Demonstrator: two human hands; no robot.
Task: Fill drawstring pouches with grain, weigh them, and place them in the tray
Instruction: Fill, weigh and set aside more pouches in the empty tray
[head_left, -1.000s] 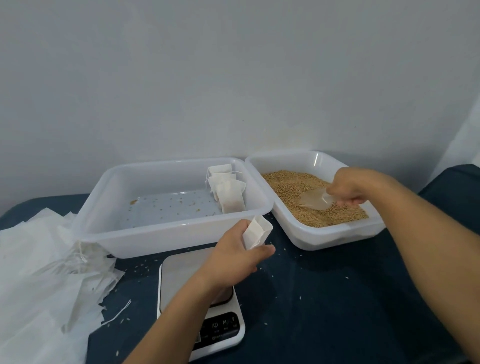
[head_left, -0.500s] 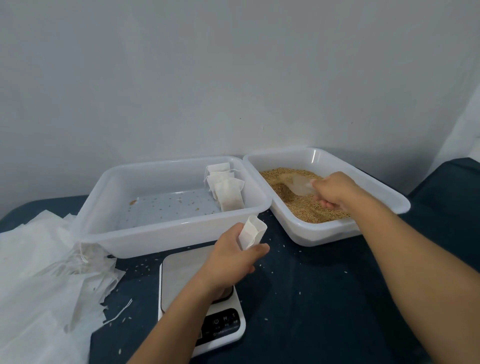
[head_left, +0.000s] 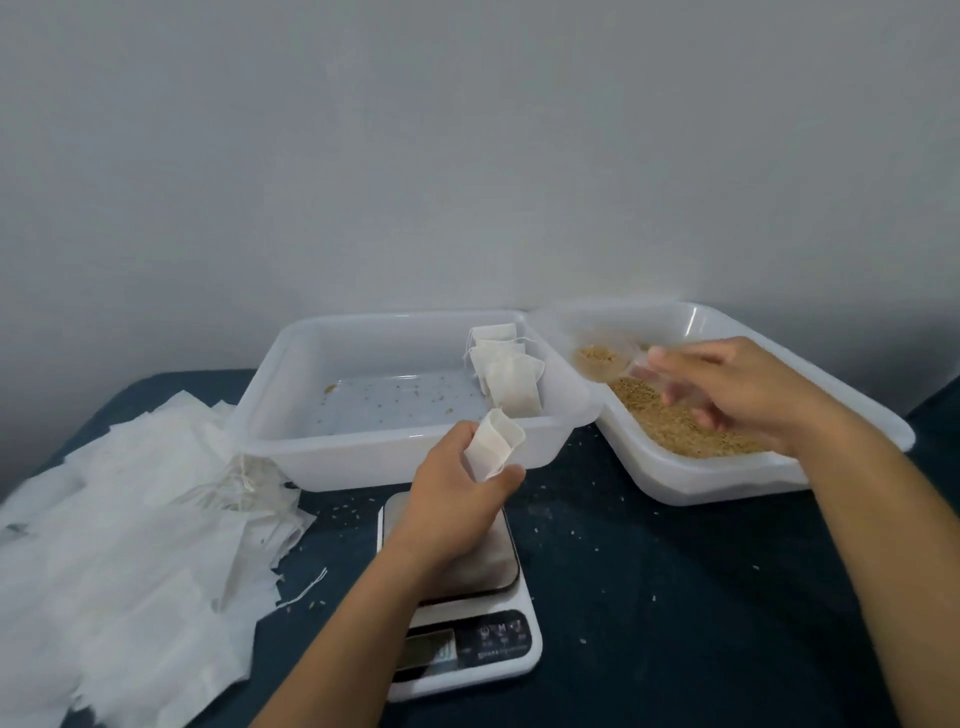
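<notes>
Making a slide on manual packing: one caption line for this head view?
Left hand holds an open pouch above the scale while right hand lifts a clear scoop of grain.

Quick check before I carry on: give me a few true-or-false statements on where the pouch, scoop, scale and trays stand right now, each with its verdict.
1. The left hand holds an open pouch above the scale. True.
2. The scoop in the right hand is empty. False: it carries grain.
3. Filled pouches lean in the right end of the left tray. True.
4. The pouch in the left hand rests on the scale platform. False: it is held up, clear of the platform.
5. The pile of empty pouches lies right of the grain tray. False: it lies at the far left of the table.
</notes>
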